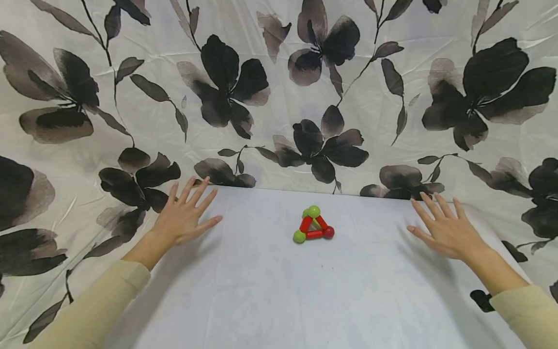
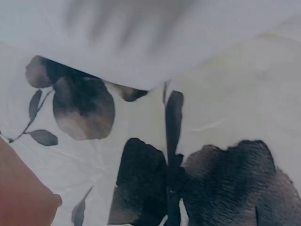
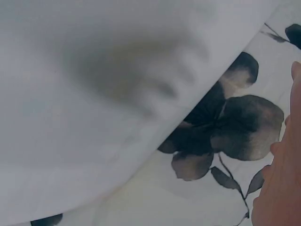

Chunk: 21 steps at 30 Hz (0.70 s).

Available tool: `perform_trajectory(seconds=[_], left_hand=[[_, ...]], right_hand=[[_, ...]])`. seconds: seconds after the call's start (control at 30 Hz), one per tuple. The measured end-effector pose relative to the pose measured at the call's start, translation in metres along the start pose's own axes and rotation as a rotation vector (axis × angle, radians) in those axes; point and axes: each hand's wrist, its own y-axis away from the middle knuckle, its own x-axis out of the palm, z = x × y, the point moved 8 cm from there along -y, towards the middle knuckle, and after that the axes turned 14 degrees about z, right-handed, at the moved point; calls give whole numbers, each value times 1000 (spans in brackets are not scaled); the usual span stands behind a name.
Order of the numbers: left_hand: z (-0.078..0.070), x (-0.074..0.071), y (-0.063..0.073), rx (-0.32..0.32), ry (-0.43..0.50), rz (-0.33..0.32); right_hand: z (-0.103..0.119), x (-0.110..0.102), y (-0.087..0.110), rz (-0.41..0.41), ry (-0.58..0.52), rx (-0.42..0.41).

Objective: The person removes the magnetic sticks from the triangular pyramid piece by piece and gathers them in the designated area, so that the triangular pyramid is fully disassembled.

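Note:
Between my two hands, near the far edge of the white table, lies a small model of red rods and green and red balls, joined into a triangular frame. My left hand is held over the table's far left corner, fingers spread and straight, holding nothing. On the other side my right hand is spread the same way over the far right part, also holding nothing. Both hands cast soft shadows on the white surface. Part of each hand shows at the border of its own wrist view, the left hand and the right hand.
The white tabletop reaches from the near side to a straight far edge. Behind and beside it hangs pale cloth printed with dark flowers. Tiny dark specks dot the tabletop in front of the model.

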Motion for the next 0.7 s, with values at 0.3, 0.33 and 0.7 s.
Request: perform_trajectory(seconds=[0.3, 0.33, 0.7], left_hand=[[-19, -2, -5, 44, 29, -20], [-20, -2, -6, 45, 26, -25], [-39, -4, -16, 63, 27, -23]], right_hand=[[16, 0, -2, -4, 1, -37], [18, 0, -2, -6, 2, -39], [35, -5, -8, -7, -24, -65]])
